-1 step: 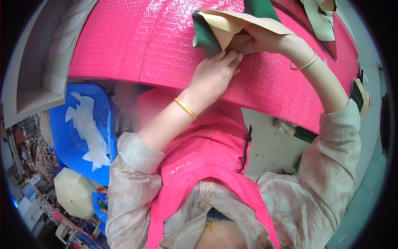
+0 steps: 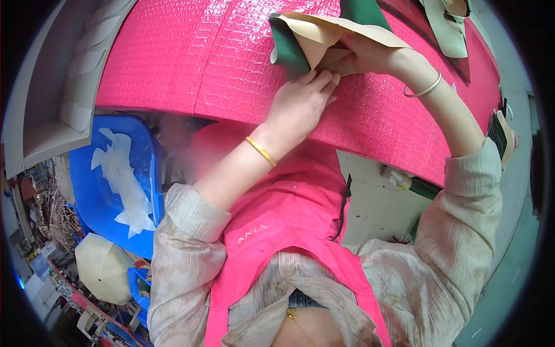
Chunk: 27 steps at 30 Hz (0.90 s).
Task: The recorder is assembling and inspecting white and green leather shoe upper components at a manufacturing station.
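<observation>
A floppy leather-like sheet [image 2: 315, 36], beige on one face and dark green on the other, is curled and folded above the far side of the pink-covered table [image 2: 231, 69]. My left hand [image 2: 299, 109] is closed at its near edge, thumb and fingers pressed together around the folded part. From the right, my right hand [image 2: 376, 56] reaches under the beige flap and grips the sheet from inside the fold; its fingertips are partly hidden there. Both hands meet close together. Another dark green piece [image 2: 365, 13] lies just beyond the sheet.
Green-and-beige pieces [image 2: 450, 37] lie at the far right on a dark red surface. A grey tray [image 2: 55, 141] with pale stacked pieces stands at the left. Below it, a blue tub [image 2: 81, 173] holds a crumpled whitish sheet [image 2: 122, 179]. A cream faceted round object [image 2: 101, 269] is lower left.
</observation>
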### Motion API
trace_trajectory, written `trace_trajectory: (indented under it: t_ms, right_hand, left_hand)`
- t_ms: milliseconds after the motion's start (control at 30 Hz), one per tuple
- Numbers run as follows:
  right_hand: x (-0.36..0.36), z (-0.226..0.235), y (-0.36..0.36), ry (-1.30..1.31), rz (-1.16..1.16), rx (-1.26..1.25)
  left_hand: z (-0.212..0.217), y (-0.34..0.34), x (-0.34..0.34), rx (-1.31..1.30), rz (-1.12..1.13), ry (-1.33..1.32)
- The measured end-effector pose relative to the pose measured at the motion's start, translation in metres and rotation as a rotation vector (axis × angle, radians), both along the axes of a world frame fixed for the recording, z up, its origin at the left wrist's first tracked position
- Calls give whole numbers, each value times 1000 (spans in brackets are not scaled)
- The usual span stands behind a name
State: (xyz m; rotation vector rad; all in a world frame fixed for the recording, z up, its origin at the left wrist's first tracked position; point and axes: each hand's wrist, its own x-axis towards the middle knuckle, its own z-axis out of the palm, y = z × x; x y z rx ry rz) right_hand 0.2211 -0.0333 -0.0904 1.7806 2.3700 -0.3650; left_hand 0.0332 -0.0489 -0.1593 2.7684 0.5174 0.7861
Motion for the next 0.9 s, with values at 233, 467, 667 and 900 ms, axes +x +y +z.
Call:
trace_trajectory:
  t_ms: [233, 467, 667, 900]
  right_hand:
    - [4, -8, 2, -4, -10, -69]
    - [23, -18, 2, -38, -42, 192]
    - [22, 0, 5, -133, -40, -146]
    - [50, 13, -18, 372, -27, -255]
  left_hand:
    - [0, -12, 25, 74, 92, 104]
    - [1, -11, 45, 92, 132, 84]
    - [-3, -9, 49, 43, 124, -59]
    - [30, 29, 46, 455, -132, 149]
